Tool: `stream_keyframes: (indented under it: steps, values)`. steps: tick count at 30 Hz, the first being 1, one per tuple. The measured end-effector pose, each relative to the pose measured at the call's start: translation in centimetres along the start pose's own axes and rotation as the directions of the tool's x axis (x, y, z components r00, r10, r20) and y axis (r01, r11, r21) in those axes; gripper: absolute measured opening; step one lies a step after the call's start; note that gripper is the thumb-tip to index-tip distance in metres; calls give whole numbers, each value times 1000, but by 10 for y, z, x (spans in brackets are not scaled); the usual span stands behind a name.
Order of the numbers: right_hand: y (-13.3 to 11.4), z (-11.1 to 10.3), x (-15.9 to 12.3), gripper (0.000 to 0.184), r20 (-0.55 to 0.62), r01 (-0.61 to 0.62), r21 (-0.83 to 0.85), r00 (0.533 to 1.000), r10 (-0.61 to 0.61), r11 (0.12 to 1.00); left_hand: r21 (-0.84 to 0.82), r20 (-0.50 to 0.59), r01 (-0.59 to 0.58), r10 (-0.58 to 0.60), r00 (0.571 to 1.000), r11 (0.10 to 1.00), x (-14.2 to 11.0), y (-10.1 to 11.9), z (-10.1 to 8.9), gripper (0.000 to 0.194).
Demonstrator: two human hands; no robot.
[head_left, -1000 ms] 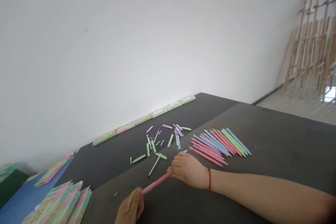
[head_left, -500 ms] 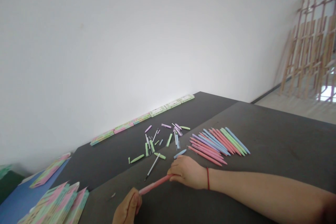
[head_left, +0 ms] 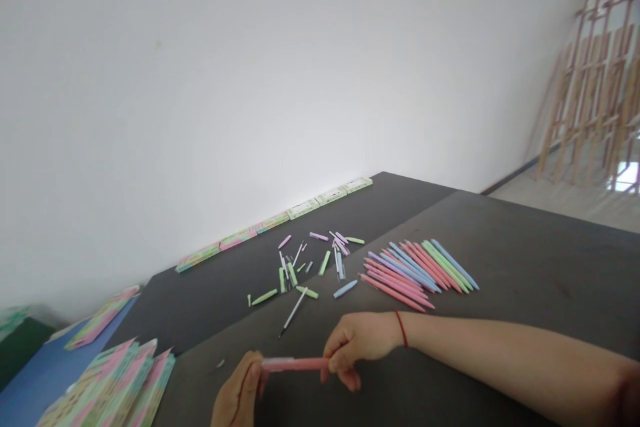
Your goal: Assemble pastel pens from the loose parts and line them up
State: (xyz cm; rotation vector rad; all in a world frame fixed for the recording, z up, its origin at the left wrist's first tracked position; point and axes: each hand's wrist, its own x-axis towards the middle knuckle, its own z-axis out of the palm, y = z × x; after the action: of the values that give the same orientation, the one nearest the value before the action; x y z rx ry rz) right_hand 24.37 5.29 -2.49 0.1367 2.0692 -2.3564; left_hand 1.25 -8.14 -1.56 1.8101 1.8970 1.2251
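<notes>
A pink pen point(head_left: 300, 363) is held level between my two hands, above the near part of the dark table. My left hand point(head_left: 241, 387) is closed round its left end, which looks paler and see-through. The fingers of my right hand point(head_left: 357, 350), with a red cord on the wrist, pinch its right end. Just beyond lie a white refill point(head_left: 293, 313) with a dark tip and a blue pen barrel point(head_left: 345, 289). Past these are scattered pen parts, among them a green barrel point(head_left: 265, 297). To the right, a row of pink, blue, purple and green pens point(head_left: 417, 270) lies side by side.
Flat printed boxes point(head_left: 239, 237) line the table's back edge along the white wall point(head_left: 320, 67). At the lower left are stacked pastel packs point(head_left: 115, 383) and a blue surface point(head_left: 55, 373). Wooden easels point(head_left: 590, 87) stand on the floor at the far right.
The pink pen has turned from slanted to level. My right hand has come down and toward me, its fingers now at the pen's right end. The left hand keeps its hold.
</notes>
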Motion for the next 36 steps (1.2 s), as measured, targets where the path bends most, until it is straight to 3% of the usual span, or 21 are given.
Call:
stream_keyframes:
  steps: [5, 10, 12, 14, 15, 18, 22, 26, 31, 36]
  values:
    - [6, 8, 9, 45, 63, 49, 185, 996, -61, 982, -131, 60, 159, -152, 987, 979, 0, 13, 13, 47]
    - [8, 14, 12, 26, 54, 82, 263, 994, -100, 961, -271, 135, 219, -188, 973, 937, 1, 22, 32, 44]
    - [8, 12, 13, 20, 1, 61, 315, 998, -64, 947, -471, 147, 299, -260, 954, 830, 4, 29, 40, 33]
    - [9, 8, 13, 16, -31, -5, 395, 999, 19, 919, -664, 194, 388, -353, 915, 639, 10, 39, 49, 27]
    - [8, 5, 13, 14, -23, -50, 433, 998, 66, 900, -724, 225, 421, -391, 893, 546, 14, 45, 53, 29]
    - [5, 1, 13, 15, 46, -128, 517, 992, 122, 846, -777, 289, 471, -428, 856, 417, 31, 65, 68, 30]
    - [3, 0, 15, 17, 44, -70, 559, 997, 55, 826, -855, 301, 433, -408, 862, 285, 51, 85, 82, 27]
    - [7, -1, 23, 21, 28, -39, 545, 999, 28, 837, -907, 261, 370, -421, 869, 200, 56, 88, 83, 27]
    - [9, 0, 29, 27, 74, 4, 585, 996, -58, 811, -926, 234, 339, -452, 861, 165, 55, 83, 75, 16]
    - [4, 0, 28, 31, 101, -2, 601, 992, -73, 799, -926, 241, 345, -464, 852, 152, 55, 87, 71, 22]
